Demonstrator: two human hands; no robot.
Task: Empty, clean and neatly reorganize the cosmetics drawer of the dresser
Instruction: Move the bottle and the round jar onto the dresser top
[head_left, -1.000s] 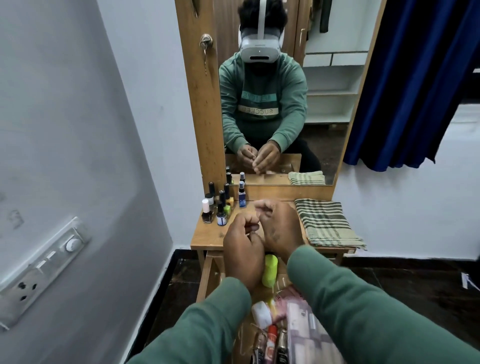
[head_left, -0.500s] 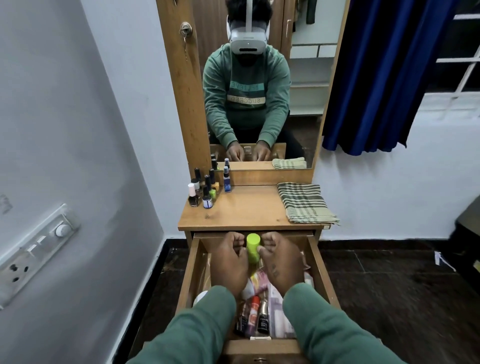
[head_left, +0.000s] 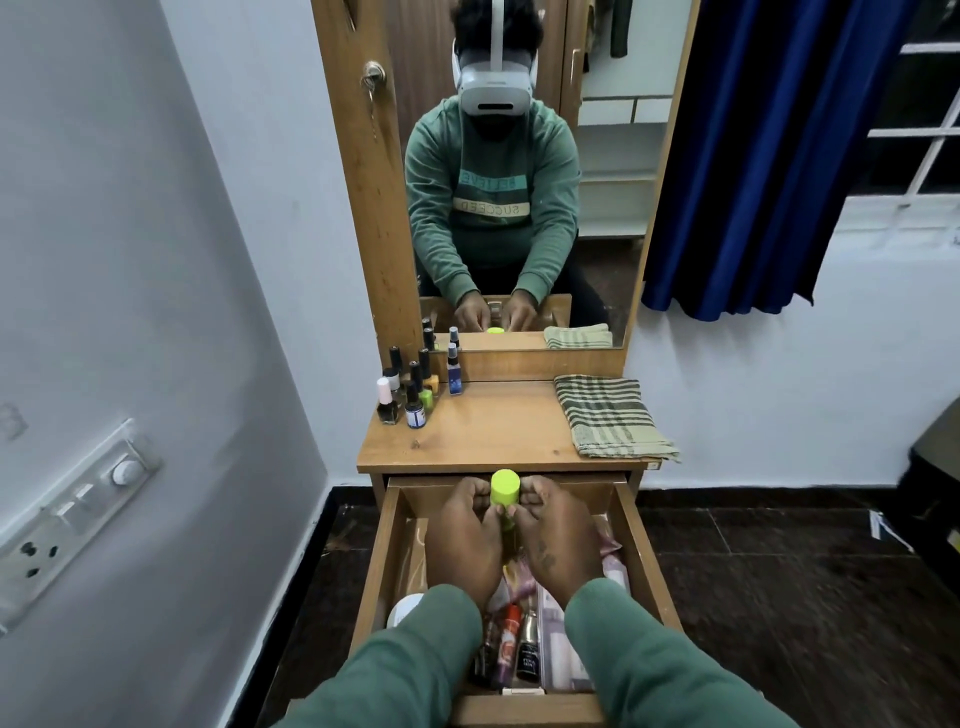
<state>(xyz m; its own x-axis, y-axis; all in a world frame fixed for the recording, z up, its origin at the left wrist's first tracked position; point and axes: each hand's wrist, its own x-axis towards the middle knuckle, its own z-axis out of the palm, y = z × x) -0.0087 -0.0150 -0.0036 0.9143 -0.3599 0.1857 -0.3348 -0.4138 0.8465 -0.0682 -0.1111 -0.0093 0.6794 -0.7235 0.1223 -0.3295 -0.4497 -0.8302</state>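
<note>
On the left rear of the worktop (head_left: 493, 431) stands a cluster of nail polish bottles (head_left: 410, 395), all upright. That is probably where things taken out of the drawer are being gathered.

The left grip (head_left: 470, 535) is clenched around the left side of the green-capped bottle (head_left: 505, 488), fingertips curled against it just under the cap. The bottle is held over the far end of the open drawer (head_left: 384, 561), just short of the worktop's front edge and touching neither. The right grip (head_left: 553, 540) mirrors the left, grasping the bottle's right side, so both share the hold and the body is mostly hidden between them.

The step in hand looks like lifting this bottle out to set it on the worktop. To do it well:
- Pass the hold to one grip, low on the body and not on the cap, which could twist loose.
- Raise the bottle clear of the worktop's edge before carrying it forward.
- Stand it beside the polish cluster with enough room that none gets knocked over.
- Keep it off the folded cloth (head_left: 610, 418) on the right, likely needed for wiping.

The tubes and bottles (head_left: 511, 639) in the near end of the drawer are not yet removed.

The bottle's long axis runs from the person toward the mirror, tipped upward. The cap is the far, high end and the base points back and down. How steeply it tilts I cannot tell.
</note>
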